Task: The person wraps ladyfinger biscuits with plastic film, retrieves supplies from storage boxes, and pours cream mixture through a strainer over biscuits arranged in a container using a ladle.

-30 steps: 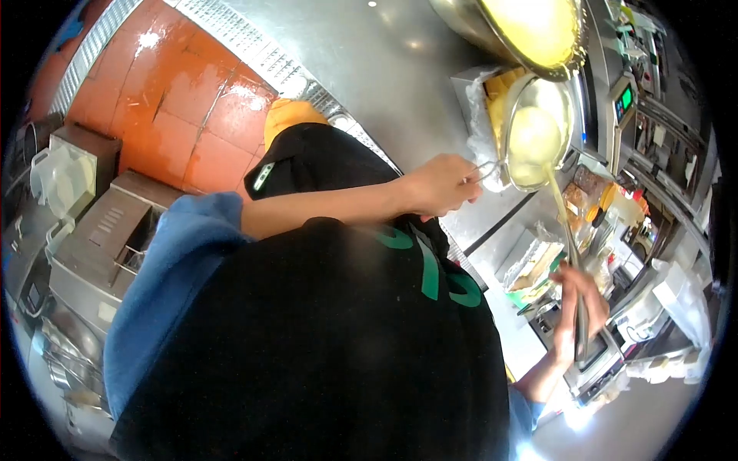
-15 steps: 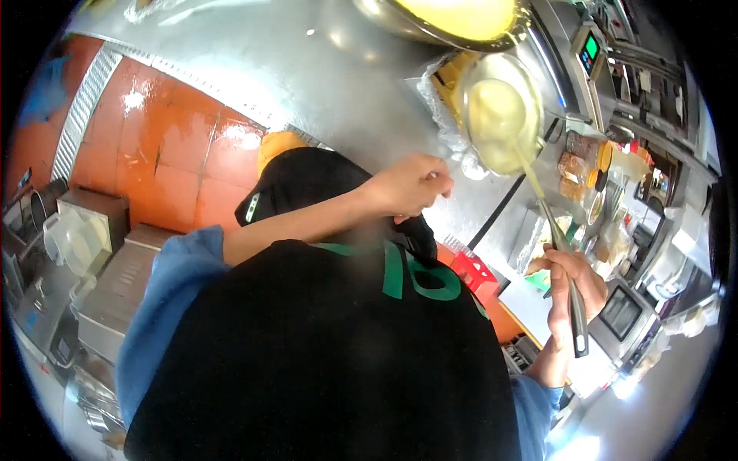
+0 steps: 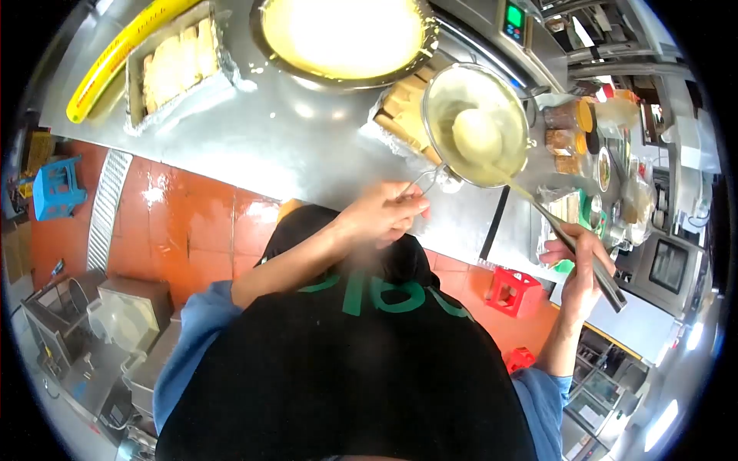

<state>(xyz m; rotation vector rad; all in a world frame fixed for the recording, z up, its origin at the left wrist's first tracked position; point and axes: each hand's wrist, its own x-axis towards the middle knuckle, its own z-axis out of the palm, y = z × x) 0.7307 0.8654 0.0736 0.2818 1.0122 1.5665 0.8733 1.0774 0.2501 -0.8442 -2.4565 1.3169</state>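
Note:
My left hand (image 3: 384, 213) is closed around the thin wire handle of a round metal strainer (image 3: 434, 119). The strainer hangs tilted above a foil-lined tin (image 3: 400, 115) of light-brown finger-shaped pieces, hiding part of it. In my right hand (image 3: 584, 265) is the long handle of a ladle (image 3: 557, 223). The ladle's bowl, coated in pale yellow cream, sits inside the strainer. Behind the strainer stands a large dark-rimmed bowl (image 3: 346, 38) of pale yellow mixture, with splashes on its rim.
On the steel counter (image 3: 246, 146), another foil-lined tin (image 3: 181, 65) of finger-shaped pieces stands beside a long yellow box (image 3: 119, 58). A scale (image 3: 513, 23) with a green display is behind. Jars (image 3: 569, 115) line the right. A red crate (image 3: 515, 292) and blue stool (image 3: 59, 188) are on the floor.
The view has shifted, bringing the second tin and the yellow box into sight. The strainer's wire handle now shows in my left hand. The ladle stays in the strainer.

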